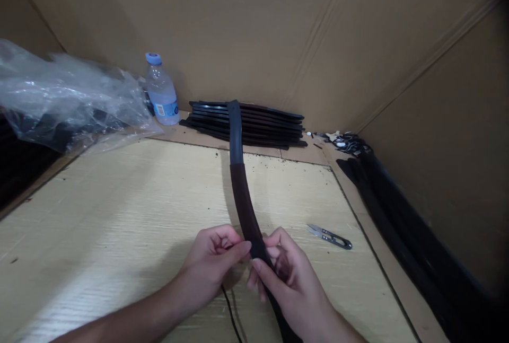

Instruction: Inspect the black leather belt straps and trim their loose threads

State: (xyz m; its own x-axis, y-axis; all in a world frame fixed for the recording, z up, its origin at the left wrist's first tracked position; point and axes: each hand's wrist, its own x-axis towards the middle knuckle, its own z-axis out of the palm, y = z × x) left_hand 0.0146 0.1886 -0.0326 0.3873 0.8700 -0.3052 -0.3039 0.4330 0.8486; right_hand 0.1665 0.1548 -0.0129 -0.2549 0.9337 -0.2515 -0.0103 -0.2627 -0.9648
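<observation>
A long dark curved strip (239, 184) rises from my hands toward the back of the wooden table (119, 210). Its upper part is black and its lower part is dark brown. My left hand (214, 263) pinches the strip's lower part from the left with thumb and fingers closed. From the right, my right hand (288, 284) grips the same strip, fingers wrapped round it. A thin black cord (230, 314) hangs below my hands.
A stack of similar dark strips (254, 123) lies at the back against the cardboard wall. A water bottle (161, 91) stands to its left beside a clear plastic bag (67, 99). Small thread snips (330, 237) lie at the right. More black strips (401, 226) run along the right edge.
</observation>
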